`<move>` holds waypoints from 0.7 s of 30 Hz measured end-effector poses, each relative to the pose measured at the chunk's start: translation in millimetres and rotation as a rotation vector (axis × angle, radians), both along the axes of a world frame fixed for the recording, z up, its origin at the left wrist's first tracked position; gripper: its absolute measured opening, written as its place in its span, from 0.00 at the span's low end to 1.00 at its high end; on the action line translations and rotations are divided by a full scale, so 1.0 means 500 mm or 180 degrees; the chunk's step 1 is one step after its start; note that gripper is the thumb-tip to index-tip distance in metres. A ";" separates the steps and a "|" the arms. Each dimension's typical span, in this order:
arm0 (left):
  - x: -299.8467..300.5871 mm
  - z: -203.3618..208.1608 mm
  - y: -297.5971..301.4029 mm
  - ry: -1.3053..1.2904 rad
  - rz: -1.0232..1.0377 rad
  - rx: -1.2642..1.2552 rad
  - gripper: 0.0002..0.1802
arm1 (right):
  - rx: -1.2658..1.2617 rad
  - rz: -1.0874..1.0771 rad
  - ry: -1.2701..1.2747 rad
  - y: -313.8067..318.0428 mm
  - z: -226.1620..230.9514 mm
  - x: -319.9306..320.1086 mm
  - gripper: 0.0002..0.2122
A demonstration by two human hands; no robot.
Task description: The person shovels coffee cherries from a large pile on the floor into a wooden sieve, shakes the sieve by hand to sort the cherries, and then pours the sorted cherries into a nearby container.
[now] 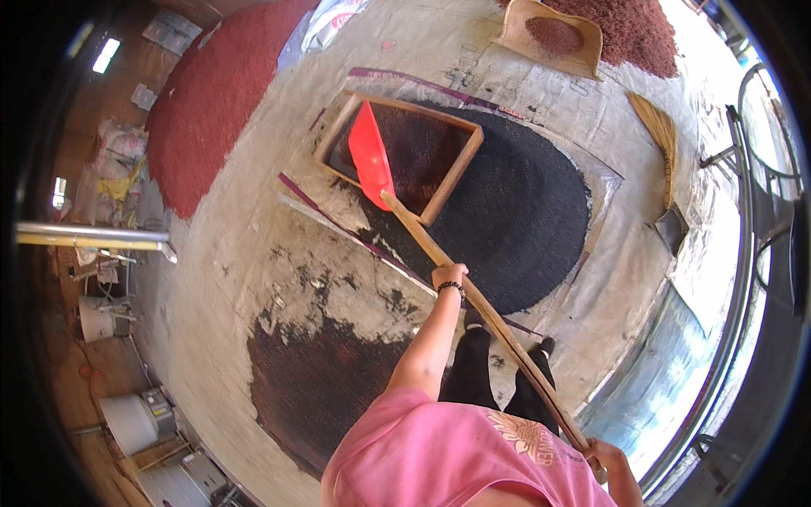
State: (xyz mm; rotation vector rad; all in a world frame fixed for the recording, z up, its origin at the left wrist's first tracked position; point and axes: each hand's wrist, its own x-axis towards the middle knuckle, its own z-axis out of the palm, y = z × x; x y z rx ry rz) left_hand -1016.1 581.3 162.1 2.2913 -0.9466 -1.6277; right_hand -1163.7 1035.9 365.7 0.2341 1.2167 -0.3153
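I hold a shovel with a long wooden handle (509,338) and a red blade (368,152). Partway along the handle, my left hand (449,275) is wrapped round it, a dark bead bracelet on the wrist. My right hand (606,456) grips the handle's end, close to my body. The blade is tilted over the near left part of a rectangular wooden frame (454,183). Dark reddish-brown material (422,148) shows inside the frame; its bottom cannot be made out. The frame rests partly on a broad heap of black grains (528,211).
Dark grains (321,389) are spread near my left. Red heaps (215,101) lie far left and far right, with a woven scoop basket (549,38) by the latter. A straw broom (659,139) lies right. A metal pole (93,237) juts in from the left.
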 end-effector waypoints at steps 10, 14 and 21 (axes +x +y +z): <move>-0.050 -0.041 0.214 0.0973 0.1567 -0.0469 0.13 | -0.0181 0.1693 0.1911 0.100 -0.003 -0.193 0.06; -0.113 -0.049 0.386 0.1485 0.2660 -0.0203 0.08 | -0.1125 0.2967 0.2881 0.255 -0.095 -0.389 0.09; -0.231 -0.151 0.666 0.1641 0.3146 0.0833 0.02 | -0.1486 0.4839 0.4574 0.267 0.015 -0.626 0.03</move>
